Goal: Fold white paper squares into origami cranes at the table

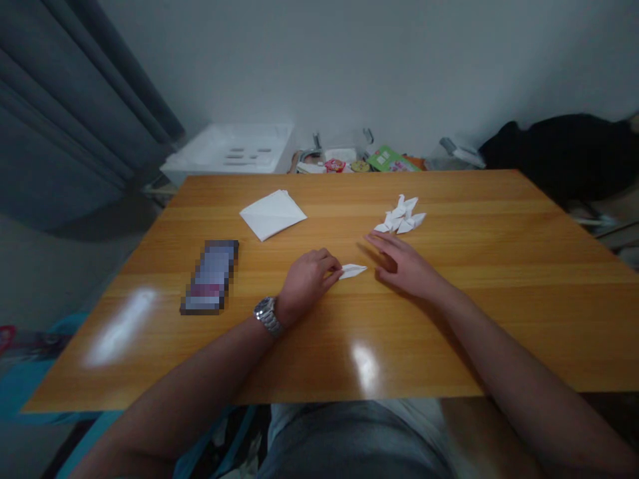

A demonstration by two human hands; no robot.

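Note:
My left hand [310,281], with a metal watch [268,315] on its wrist, pinches one end of a small folded white paper [353,271]. The paper is slim and pointed, its tip aimed right. Just right of that tip, my right hand [402,266] hovers with thumb and fingers apart and nothing between them. Beyond its fingertips sits a cluster of folded paper birds [402,216], close together on the table. Farther left lies a stack of white paper squares [273,215], turned cornerwise.
A phone [210,277], blurred out, lies on the left of the wooden table [319,352]. Behind the far edge are a white foam box [234,146], a green packet [392,159] and other small items. A dark cloth heap [559,159] is at the back right.

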